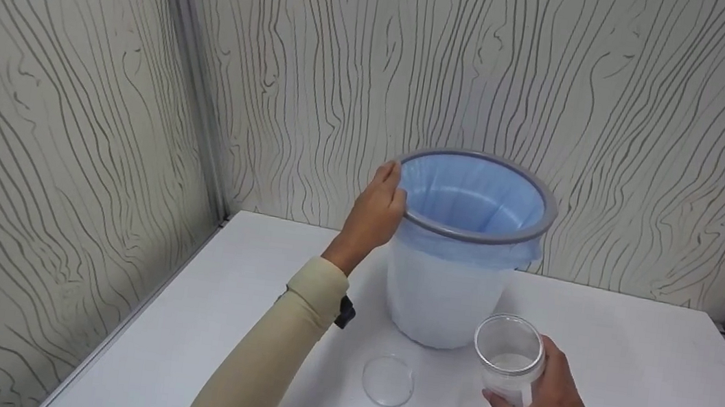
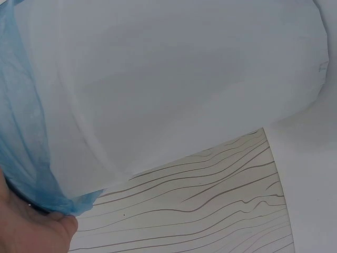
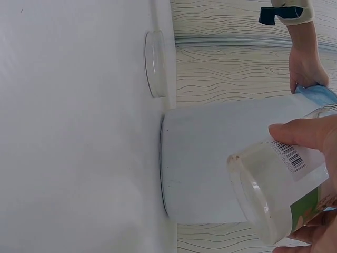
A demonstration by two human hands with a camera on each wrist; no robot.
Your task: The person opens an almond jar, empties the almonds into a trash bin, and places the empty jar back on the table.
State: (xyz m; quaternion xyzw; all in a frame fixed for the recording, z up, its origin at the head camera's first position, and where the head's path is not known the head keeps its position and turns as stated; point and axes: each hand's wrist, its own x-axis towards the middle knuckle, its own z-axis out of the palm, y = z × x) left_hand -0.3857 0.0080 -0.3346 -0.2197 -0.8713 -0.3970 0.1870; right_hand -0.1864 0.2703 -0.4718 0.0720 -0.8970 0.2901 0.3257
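A white trash can [image 1: 444, 296] stands on the table, lined with a blue bag [image 1: 467, 195] held under a grey rim ring [image 1: 469, 234]. My left hand [image 1: 377, 209] grips that rim on its left side, fingers curled over it. In the left wrist view the thumb lies at the bag's folded edge. My right hand [image 1: 556, 403] holds a clear plastic jar [image 1: 508, 356] without its lid, in front of the can and to its right. The jar's label, with a barcode [image 3: 288, 156], shows in the right wrist view. The inside of the jar looks clear.
A clear round lid [image 1: 388, 381] lies on the white table [image 1: 243, 272] in front of the can, between both arms. Wood-patterned panels [image 1: 323, 74] rise behind the table and on its left.
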